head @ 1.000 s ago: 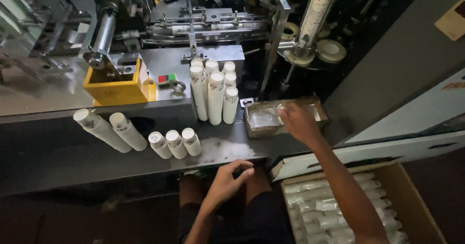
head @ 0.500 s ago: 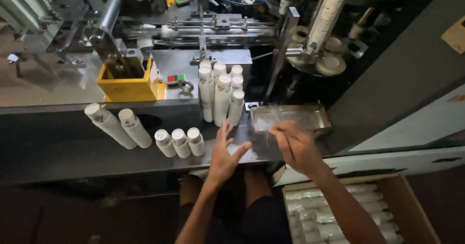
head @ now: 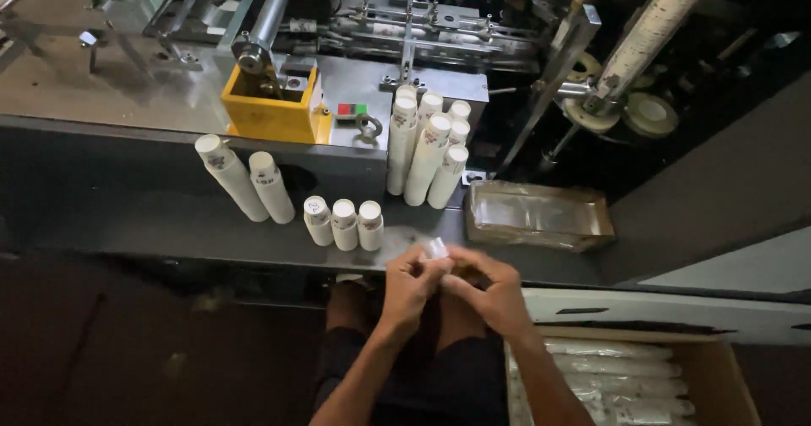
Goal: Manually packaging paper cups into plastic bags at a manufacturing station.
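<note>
Both the left hand (head: 411, 281) and right hand (head: 486, 286) pinch a small clear plastic film piece (head: 436, 248) just below the three short white paper-cup stacks (head: 344, 223), which a stray elbow might topple

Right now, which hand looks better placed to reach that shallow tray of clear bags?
Probably the right hand: it sits nearer the tray, on its side. The left hand is further off; both pinch a small clear piece.

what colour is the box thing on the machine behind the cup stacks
Yellow: the open-topped box on the machine deck, seen in the head view.
</note>
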